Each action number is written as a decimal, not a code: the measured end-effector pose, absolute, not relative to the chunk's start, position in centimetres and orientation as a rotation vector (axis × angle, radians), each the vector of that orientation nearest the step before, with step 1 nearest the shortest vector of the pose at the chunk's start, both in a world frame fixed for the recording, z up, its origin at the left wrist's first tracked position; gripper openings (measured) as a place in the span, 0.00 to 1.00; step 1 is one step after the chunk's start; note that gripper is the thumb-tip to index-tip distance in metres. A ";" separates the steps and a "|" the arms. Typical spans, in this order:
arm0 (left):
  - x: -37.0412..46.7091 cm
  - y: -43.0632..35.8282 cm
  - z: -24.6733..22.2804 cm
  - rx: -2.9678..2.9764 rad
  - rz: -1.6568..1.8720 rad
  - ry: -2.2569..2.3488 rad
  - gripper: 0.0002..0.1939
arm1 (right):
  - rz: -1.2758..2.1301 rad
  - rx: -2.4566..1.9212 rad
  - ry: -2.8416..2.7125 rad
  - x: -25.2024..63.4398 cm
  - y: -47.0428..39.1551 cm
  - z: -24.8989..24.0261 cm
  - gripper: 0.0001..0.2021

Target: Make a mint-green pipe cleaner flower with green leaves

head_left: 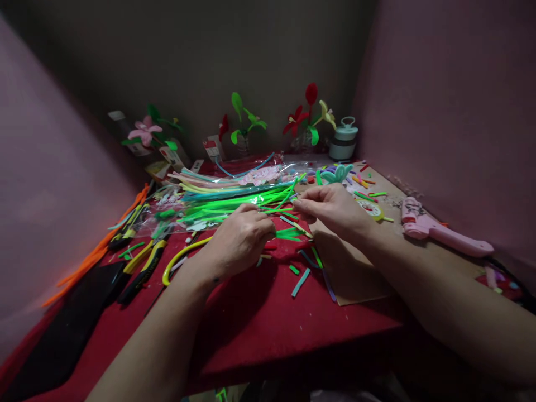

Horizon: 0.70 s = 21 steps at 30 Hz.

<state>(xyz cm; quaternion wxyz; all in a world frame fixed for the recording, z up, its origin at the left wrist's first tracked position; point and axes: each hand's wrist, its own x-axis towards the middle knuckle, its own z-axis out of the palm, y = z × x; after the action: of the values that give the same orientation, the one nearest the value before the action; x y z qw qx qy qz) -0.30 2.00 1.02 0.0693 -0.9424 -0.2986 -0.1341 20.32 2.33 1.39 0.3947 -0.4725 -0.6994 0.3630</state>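
Observation:
My left hand (243, 237) is closed, knuckles up, over the red cloth in front of the bundled pipe cleaners. What its fingers hold, if anything, is hidden. To its right, my right hand (335, 209) pinches thumb and forefinger together around something small and pale that I cannot make out. A thin bright green pipe cleaner (276, 211) runs between the two hands; whether either grips it is unclear. Behind them, green pipe cleaners (218, 206) lie in clear plastic wrapping. A curved yellow piece (170, 265) passes near my left wrist.
Yellow-black pliers (146, 259) and a black flat object (75, 318) lie left, beside orange pipe cleaners (100, 245). Cut bits surround a brown board (352, 279). A pink hot-tool-like handle (444, 231) lies right. Pipe-cleaner flowers (295, 120) and a lidded jar (344, 139) stand behind.

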 end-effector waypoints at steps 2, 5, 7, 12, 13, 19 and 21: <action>-0.4 2.1 0.9 -2.812 -0.419 -0.955 0.10 | 0.584 -1.094 -1.970 20.2 1.7 1.2 0.11; -0.6 2.3 0.8 -2.803 -0.431 -1.027 0.11 | 0.111 -0.898 -2.321 19.7 1.0 0.4 0.07; -0.5 2.4 0.9 -2.818 -0.434 -1.073 0.11 | -0.162 -0.878 -2.437 19.4 0.8 -0.3 0.08; -0.4 2.4 0.9 -2.831 -0.444 -1.127 0.11 | -0.262 -0.899 -2.437 18.9 0.9 -0.9 0.10; -0.4 2.4 0.9 -2.823 -0.452 -1.107 0.11 | -0.199 -0.909 -2.393 18.9 1.0 -0.7 0.09; 0.1 1.8 0.5 -2.750 -0.340 -0.938 0.09 | 0.674 -1.158 -2.248 19.1 1.9 -0.3 0.09; 0.4 1.5 0.6 -2.739 -0.313 -0.901 0.09 | 0.957 -1.224 -2.199 19.1 2.1 -0.4 0.09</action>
<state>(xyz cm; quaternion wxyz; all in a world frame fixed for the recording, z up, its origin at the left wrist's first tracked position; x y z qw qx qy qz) 0.39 1.54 0.56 0.1204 -0.9375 -0.3084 -0.1071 19.12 2.06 -0.39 0.2224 -0.4433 -0.7962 0.3466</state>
